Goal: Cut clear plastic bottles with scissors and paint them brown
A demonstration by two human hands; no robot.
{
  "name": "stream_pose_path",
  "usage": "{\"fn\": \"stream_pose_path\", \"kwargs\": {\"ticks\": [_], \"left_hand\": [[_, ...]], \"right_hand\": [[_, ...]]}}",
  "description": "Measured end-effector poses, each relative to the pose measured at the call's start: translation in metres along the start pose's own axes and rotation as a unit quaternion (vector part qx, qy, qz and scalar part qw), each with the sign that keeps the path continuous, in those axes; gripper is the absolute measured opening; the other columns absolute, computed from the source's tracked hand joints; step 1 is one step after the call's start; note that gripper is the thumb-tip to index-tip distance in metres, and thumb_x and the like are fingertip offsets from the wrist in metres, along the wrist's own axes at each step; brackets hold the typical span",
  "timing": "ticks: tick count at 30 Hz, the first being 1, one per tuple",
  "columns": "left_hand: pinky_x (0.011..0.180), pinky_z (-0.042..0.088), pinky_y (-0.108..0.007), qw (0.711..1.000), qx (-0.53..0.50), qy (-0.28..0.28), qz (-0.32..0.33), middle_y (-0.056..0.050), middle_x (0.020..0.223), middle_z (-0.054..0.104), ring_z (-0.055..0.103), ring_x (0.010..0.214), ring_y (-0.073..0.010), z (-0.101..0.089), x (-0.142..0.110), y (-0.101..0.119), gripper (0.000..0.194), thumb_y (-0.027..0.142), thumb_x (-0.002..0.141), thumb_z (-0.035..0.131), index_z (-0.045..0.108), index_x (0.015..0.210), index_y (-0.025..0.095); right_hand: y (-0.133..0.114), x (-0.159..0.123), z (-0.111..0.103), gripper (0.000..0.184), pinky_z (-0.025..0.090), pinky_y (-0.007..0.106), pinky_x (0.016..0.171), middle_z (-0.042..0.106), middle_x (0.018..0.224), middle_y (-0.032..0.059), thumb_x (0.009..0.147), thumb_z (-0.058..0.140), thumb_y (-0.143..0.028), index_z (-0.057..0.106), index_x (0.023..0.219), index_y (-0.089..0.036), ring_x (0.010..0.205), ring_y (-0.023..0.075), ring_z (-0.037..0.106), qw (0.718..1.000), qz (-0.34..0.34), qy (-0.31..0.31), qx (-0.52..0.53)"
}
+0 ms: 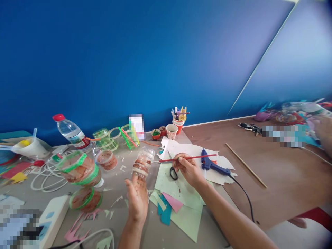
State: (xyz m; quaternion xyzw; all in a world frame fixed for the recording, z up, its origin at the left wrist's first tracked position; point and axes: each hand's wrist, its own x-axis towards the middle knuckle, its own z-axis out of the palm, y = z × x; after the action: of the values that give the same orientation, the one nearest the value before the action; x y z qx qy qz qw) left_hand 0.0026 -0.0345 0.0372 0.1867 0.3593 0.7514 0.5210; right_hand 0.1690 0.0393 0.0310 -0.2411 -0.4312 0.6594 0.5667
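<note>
1. The fingers of the right hand (188, 167) pinch a red-handled brush (193, 158), its tip at the side of the bottle piece (141, 166), a clear plastic part banded with brown paint
2. The left hand (137, 200) bears the bottle piece, palm up and thumb spread away; its other fingers reach up to it, whether inside or behind I cannot tell
3. Both forearms rise from the lower edge, the right one slanting in across the bench (119, 188)
4. Left of the hands stand a small brown-painted tub (107, 160) and two green-banded, brown-painted containers (77, 169) (85, 199); farther back, a red-capped bottle (71, 132) holds clear liquid
5. Beyond the brush, a small bowl (156, 134) holds green paint, near a patterned paper cup (172, 131) and a red cup (179, 128) full of utensils
6. Scissors (173, 173) and a blue glue gun (216, 167) lie on cut paper (185, 211)
7. Behind is a blue wall (155, 52); another person's hand (324, 131) shows, blurred, at the right edge
</note>
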Motion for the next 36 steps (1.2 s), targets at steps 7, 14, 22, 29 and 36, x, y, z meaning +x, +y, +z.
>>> {"fn": "stream_pose_path", "kwargs": {"ticks": [7, 14, 22, 29, 36], "left_hand": [[0.108, 0.033, -0.043, 0.997, -0.067, 0.019, -0.031, -0.011, 0.118, 0.066, 0.052, 0.122, -0.0269, -0.001, 0.001, 0.012, 0.068, 0.076, 0.078, 0.04, 0.067, 0.11, 0.022], [0.104, 0.039, -0.042, 0.995, -0.082, 0.038, -0.048, -0.009, 0.116, 0.067, 0.054, 0.119, -0.0247, -0.003, 0.004, 0.016, 0.067, 0.075, 0.078, 0.039, 0.067, 0.11, 0.023], [0.111, 0.029, -0.04, 1.0, -0.005, 0.015, -0.002, -0.011, 0.121, 0.065, 0.049, 0.126, -0.0271, -0.002, 0.003, -0.002, 0.07, 0.075, 0.076, 0.043, 0.065, 0.114, 0.021], [0.115, 0.02, -0.041, 0.999, 0.041, -0.007, 0.019, -0.012, 0.124, 0.063, 0.042, 0.131, -0.0293, -0.005, 0.001, -0.007, 0.078, 0.081, 0.066, 0.052, 0.064, 0.114, 0.02], [0.111, 0.027, -0.04, 1.0, 0.006, 0.011, 0.017, -0.011, 0.117, 0.065, 0.049, 0.124, -0.0273, 0.001, 0.002, 0.005, 0.069, 0.076, 0.074, 0.046, 0.065, 0.111, 0.021]], "right_hand": [[0.004, 0.002, -0.005, 0.018, 0.043, 0.025, 0.048, 0.067, 0.062, 0.0035, 0.077, 0.068, -0.034, 0.068, 0.077, -0.016, 0.05, 0.013, 0.055, 1.0, 0.015, 0.005, -0.012], [-0.002, 0.003, -0.006, 0.015, 0.042, 0.025, 0.048, 0.066, 0.059, 0.0032, 0.074, 0.069, -0.033, 0.069, 0.074, -0.017, 0.051, 0.0139, 0.055, 1.0, 0.007, 0.02, -0.017], [-0.01, 0.001, 0.0, 0.018, 0.041, 0.025, 0.047, 0.066, 0.062, 0.0029, 0.073, 0.071, -0.035, 0.067, 0.075, -0.018, 0.049, 0.0127, 0.055, 0.999, 0.008, 0.027, 0.024], [-0.007, 0.001, 0.002, 0.018, 0.043, 0.025, 0.047, 0.066, 0.063, 0.003, 0.075, 0.069, -0.035, 0.068, 0.077, -0.017, 0.05, 0.0123, 0.054, 1.0, 0.01, 0.017, 0.001], [-0.002, 0.004, -0.003, 0.015, 0.042, 0.024, 0.046, 0.066, 0.059, 0.0028, 0.075, 0.067, -0.031, 0.068, 0.076, -0.016, 0.049, 0.0124, 0.054, 1.0, 0.015, 0.024, -0.013]]}}
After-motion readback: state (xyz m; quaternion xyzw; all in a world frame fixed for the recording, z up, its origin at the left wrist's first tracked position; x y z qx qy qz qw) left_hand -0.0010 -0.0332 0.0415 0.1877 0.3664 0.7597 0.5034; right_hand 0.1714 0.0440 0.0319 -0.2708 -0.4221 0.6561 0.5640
